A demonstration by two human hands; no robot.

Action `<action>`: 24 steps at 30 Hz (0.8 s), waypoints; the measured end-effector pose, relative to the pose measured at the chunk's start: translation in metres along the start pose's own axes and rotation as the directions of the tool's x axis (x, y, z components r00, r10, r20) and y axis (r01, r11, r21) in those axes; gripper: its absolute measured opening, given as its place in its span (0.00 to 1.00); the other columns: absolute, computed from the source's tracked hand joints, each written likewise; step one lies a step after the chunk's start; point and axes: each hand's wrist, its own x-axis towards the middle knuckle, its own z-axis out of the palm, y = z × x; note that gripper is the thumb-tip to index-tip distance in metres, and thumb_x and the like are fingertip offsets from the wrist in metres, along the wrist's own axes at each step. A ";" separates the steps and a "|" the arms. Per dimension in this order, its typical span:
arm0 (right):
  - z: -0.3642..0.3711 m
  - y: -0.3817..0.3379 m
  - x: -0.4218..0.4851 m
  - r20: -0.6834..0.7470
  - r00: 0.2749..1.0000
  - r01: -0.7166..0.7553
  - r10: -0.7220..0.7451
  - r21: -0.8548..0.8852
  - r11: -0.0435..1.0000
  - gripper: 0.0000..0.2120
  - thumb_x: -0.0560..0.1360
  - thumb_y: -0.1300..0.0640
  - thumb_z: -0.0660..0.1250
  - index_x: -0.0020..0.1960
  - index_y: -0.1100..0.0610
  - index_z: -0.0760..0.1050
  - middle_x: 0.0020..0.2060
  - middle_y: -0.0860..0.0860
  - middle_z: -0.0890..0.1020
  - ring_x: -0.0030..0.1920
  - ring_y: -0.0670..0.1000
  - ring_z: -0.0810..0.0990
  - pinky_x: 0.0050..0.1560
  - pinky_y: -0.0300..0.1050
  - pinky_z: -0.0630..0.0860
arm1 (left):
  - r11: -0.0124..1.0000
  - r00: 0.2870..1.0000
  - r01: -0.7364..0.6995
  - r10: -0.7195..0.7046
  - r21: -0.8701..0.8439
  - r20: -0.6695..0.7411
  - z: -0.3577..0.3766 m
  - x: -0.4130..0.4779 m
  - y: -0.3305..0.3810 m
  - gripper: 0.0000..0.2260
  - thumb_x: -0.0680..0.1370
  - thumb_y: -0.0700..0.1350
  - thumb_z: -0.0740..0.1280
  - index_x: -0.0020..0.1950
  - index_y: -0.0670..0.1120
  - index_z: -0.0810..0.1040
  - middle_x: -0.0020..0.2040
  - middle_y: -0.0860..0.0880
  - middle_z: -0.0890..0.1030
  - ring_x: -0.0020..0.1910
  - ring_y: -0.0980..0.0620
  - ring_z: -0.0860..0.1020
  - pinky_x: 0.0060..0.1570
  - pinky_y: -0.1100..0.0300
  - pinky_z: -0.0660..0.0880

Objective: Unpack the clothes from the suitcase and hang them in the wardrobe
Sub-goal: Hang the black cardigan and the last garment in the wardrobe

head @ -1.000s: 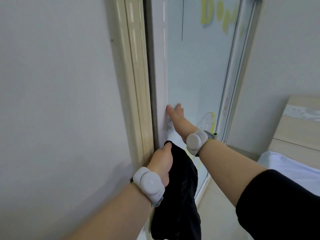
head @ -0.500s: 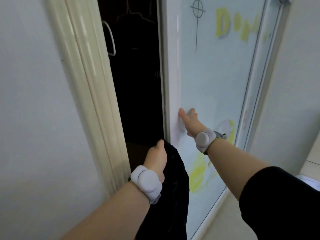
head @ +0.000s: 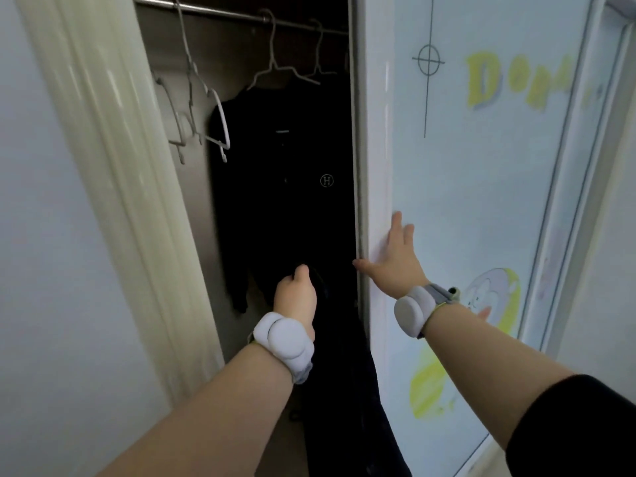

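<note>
the wardrobe door (head: 481,208) is pressed by the right hand (head: 395,266), grip spread flat, seemingly the opening step; a black garment (head: 344,390) is held at the gap by the left hand (head: 296,299), grip curled round it; next an empty hanger (head: 222,123) must be reached.

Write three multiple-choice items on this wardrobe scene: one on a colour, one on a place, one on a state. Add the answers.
1. The garment in the left hand is:
A black
B white
C yellow

2. The right hand lies on:
A the garment
B the door
C the left hand

3. The door is:
A shut
B partly open
C lying on the floor

Answers:
1 A: the cloth hanging from the grip is black.
2 B: the palm is flat on the panel and the thumb is at the door's edge.
3 B: the rail shows through the gap.
</note>
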 end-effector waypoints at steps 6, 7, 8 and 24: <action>-0.019 0.001 0.006 -0.090 0.992 -0.090 0.088 -0.021 0.996 0.49 0.73 0.52 0.70 0.77 0.53 0.35 0.77 0.53 0.48 0.74 0.59 0.60 0.67 0.54 0.64 | 0.993 0.993 -0.114 0.114 -0.007 -0.016 -0.005 0.011 0.016 0.14 0.81 0.50 0.58 0.36 0.48 0.68 0.37 0.47 0.71 0.36 0.48 0.70 0.45 0.53 0.69; -0.021 -0.001 0.006 -0.115 0.987 -0.120 0.116 -0.026 0.992 0.47 0.74 0.53 0.69 0.77 0.53 0.35 0.77 0.54 0.50 0.72 0.60 0.63 0.66 0.55 0.66 | 0.992 0.992 -0.125 0.125 -0.024 -0.021 -0.005 0.012 0.018 0.14 0.80 0.50 0.58 0.36 0.48 0.67 0.36 0.47 0.71 0.35 0.48 0.70 0.44 0.53 0.69; -0.021 -0.004 0.005 -0.163 0.978 -0.141 0.133 -0.043 0.989 0.46 0.75 0.54 0.67 0.77 0.53 0.36 0.77 0.54 0.50 0.71 0.62 0.64 0.64 0.55 0.67 | 0.990 0.991 -0.133 0.132 -0.049 -0.023 -0.004 0.012 0.020 0.14 0.80 0.50 0.58 0.35 0.48 0.67 0.36 0.47 0.70 0.34 0.49 0.69 0.42 0.54 0.69; -0.005 -0.169 0.044 -0.017 0.896 0.439 -0.443 0.170 0.882 0.18 0.80 0.56 0.59 0.68 0.60 0.70 0.61 0.55 0.78 0.62 0.52 0.75 0.62 0.40 0.69 | 0.962 0.950 -0.233 0.193 -0.143 -0.245 -0.015 0.017 0.061 0.13 0.78 0.46 0.62 0.34 0.48 0.68 0.34 0.47 0.74 0.39 0.44 0.76 0.48 0.49 0.75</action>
